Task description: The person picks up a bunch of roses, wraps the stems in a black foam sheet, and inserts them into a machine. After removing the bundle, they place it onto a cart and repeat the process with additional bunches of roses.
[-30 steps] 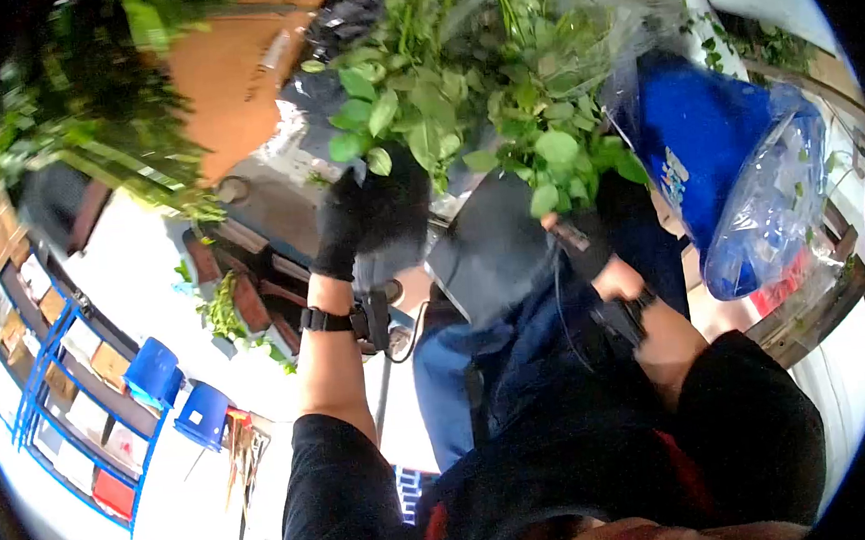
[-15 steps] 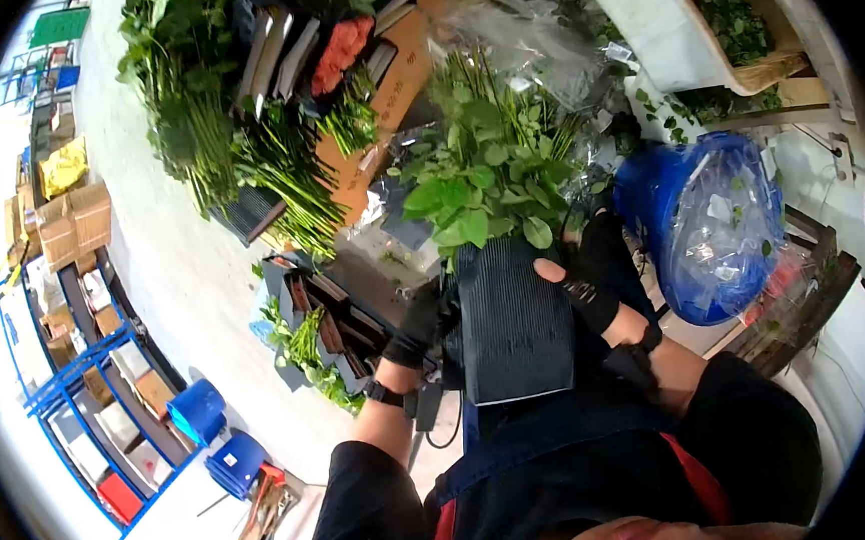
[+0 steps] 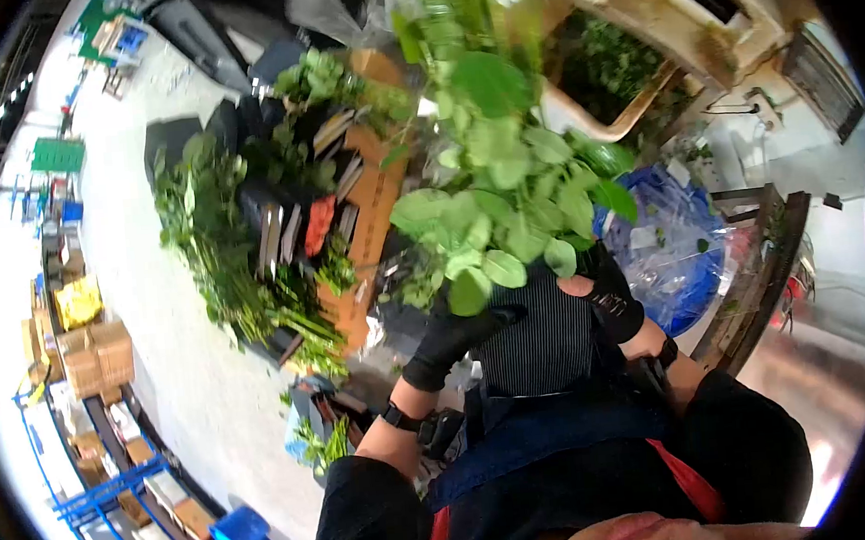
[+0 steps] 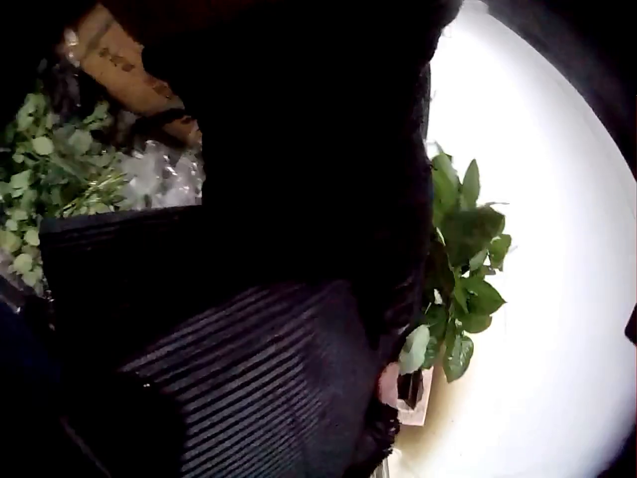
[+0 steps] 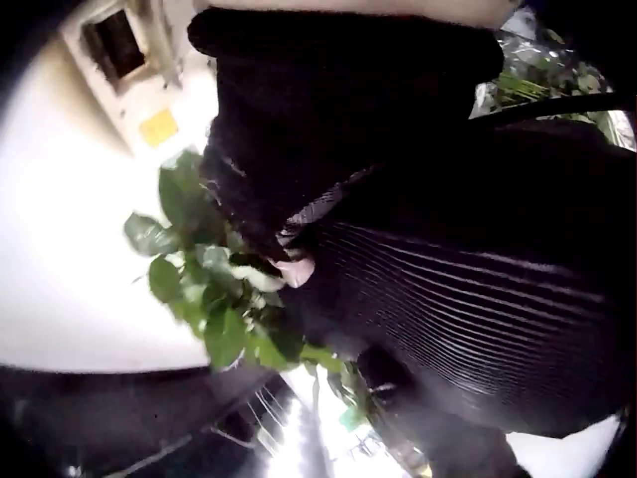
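Head view: left hand [image 3: 458,342] and right hand [image 3: 610,296] are clasping the corrugated wrap [image 3: 538,348] by its sides, likely sparing bruisable leaves [image 3: 508,199].

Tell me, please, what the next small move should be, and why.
Perhaps squeeze the wrap gently before moving it: the left grip and right grip hold its sides, while leaves spread past its far edge and might slip.

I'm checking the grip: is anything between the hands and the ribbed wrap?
Nothing visible beyond the gloves: the left hand and right hand hold the wrap from opposite sides. The leaves stick out past its far end.
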The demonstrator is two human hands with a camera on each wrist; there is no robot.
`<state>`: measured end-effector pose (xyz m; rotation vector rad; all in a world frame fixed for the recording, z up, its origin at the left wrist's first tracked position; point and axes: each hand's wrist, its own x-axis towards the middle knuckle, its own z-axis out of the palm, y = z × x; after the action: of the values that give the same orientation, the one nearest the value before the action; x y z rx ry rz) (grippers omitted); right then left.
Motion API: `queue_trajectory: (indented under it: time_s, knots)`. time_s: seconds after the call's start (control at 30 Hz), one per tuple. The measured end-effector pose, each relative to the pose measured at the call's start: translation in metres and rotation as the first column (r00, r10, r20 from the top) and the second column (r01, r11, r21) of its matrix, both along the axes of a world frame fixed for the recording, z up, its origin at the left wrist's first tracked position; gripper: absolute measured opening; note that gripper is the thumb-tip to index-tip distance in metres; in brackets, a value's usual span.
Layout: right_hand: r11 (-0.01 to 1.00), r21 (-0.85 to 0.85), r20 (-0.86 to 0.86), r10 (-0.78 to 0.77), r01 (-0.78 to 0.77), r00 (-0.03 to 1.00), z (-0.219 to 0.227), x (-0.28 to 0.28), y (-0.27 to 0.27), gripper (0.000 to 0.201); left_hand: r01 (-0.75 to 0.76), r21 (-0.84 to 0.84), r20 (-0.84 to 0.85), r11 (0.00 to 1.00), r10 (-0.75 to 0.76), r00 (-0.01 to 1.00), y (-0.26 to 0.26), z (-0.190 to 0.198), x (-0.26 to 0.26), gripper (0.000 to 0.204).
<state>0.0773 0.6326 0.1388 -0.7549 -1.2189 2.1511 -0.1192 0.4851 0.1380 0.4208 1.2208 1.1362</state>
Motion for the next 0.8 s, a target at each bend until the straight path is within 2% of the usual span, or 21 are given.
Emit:
queue_trajectory:
  time_s: [0.03,0.1,0.17,0.23,0.3,0.33,0.37,0.4,0.43,0.47,0.5,0.53,0.57,0.6,0.63,0.67,0.7,0.73,0.77,0.8]
  knots:
    - [0.999,0.045,-0.028,0.007,-0.006,1.0,0.0,0.01,0.01,0.045,0.02,0.113,-0.161,0.993,-0.002,0.987,0.021,0.007,0.007,0.056]
    - [0.98,-0.11,-0.09,-0.177,0.167,0.98,-0.041,0.035,0.024,0.042,0.097,0.32,-0.454,0.943,0.062,0.889,0.061,0.022,0.019,0.065]
    - [0.968,-0.245,-0.212,-0.105,0.051,0.972,0.033,0.041,0.035,0.061,0.12,0.232,-0.352,0.965,-0.032,0.935,0.085,0.037,0.019,0.065]
    - [0.842,-0.474,-0.109,-0.345,0.257,0.932,-0.037,0.074,0.061,0.037,0.135,0.1,-0.292,0.986,-0.101,0.951,0.098,0.033,0.004,0.064]
    - [0.701,-0.558,-0.022,-0.547,0.444,0.837,-0.051,0.08,0.085,0.031,0.116,-0.017,-0.216,0.993,-0.116,0.969,0.105,0.017,-0.015,0.061]
    - [0.709,-0.605,-0.107,-0.523,0.362,0.846,-0.05,0.085,0.096,0.028,0.124,0.012,-0.351,0.992,-0.111,0.93,0.102,0.009,-0.023,0.059]
    - [0.71,-0.645,-0.188,-0.505,0.282,0.843,-0.044,0.095,0.103,0.025,0.189,-0.03,-0.284,0.981,-0.19,0.94,0.095,-0.007,-0.044,0.063]
    - [0.735,-0.64,-0.246,-0.47,0.222,0.847,-0.039,0.108,0.111,0.022,0.14,-0.032,-0.065,0.99,-0.142,0.988,0.077,-0.066,-0.089,0.066]
    - [0.766,-0.623,-0.311,-0.43,0.16,0.848,-0.034,0.126,0.113,0.02,0.119,-0.099,-0.171,0.988,-0.135,0.976,0.089,0.012,-0.059,0.063]
    - [0.927,-0.132,-0.01,-0.357,0.352,0.934,-0.027,0.145,0.105,0.024,0.171,-0.08,-0.134,0.982,-0.18,0.974,0.081,0.008,-0.07,0.061]
    - [0.959,0.221,0.326,-0.243,0.176,0.914,-0.039,0.174,0.103,0.028,0.214,-0.05,-0.102,0.976,-0.218,0.971,0.074,0.002,-0.09,0.058]
    - [0.873,0.474,0.628,-0.243,-0.115,0.74,-0.052,0.204,0.101,0.033,0.218,-0.117,-0.14,0.969,-0.233,0.962,0.063,-0.002,-0.104,0.058]
    - [0.875,0.338,0.856,-0.133,-0.346,0.5,-0.056,0.218,0.094,0.038,0.213,-0.181,-0.179,0.96,-0.245,0.953,0.048,-0.003,-0.117,0.057]
    - [0.811,0.125,0.98,-0.012,-0.572,0.198,-0.061,0.232,0.086,0.042,0.199,-0.241,-0.22,0.95,-0.253,0.942,0.035,-0.001,-0.124,0.057]
    - [0.528,-0.017,1.0,0.016,-0.849,-0.009,-0.096,0.267,0.06,0.042,0.27,-0.225,-0.297,0.936,-0.33,0.896,0.028,0.013,-0.121,0.055]
    - [0.324,-0.345,0.938,0.136,-0.881,-0.318,-0.068,0.249,0.039,0.044,0.341,-0.217,-0.374,0.915,-0.4,0.836,0.025,0.036,-0.113,0.054]
    - [0.332,-0.413,0.91,0.197,-0.848,-0.366,-0.059,0.238,0.029,0.047,0.412,-0.219,-0.447,0.884,-0.466,0.763,0.017,0.051,-0.109,0.052]
    - [0.335,-0.48,0.875,0.256,-0.811,-0.412,-0.05,0.227,0.018,0.05,0.481,-0.301,-0.687,0.823,-0.537,0.49,-0.01,0.036,-0.124,0.045]
    - [0.333,-0.545,0.834,0.312,-0.77,-0.455,-0.041,0.216,0.008,0.054,0.451,-0.331,-0.639,0.829,-0.549,0.539,-0.022,0.042,-0.126,0.044]
    - [0.482,-0.262,0.965,0.139,-0.836,-0.223,-0.039,0.2,0.006,0.051,0.425,-0.365,-0.582,0.829,-0.559,0.591,-0.036,0.047,-0.125,0.043]
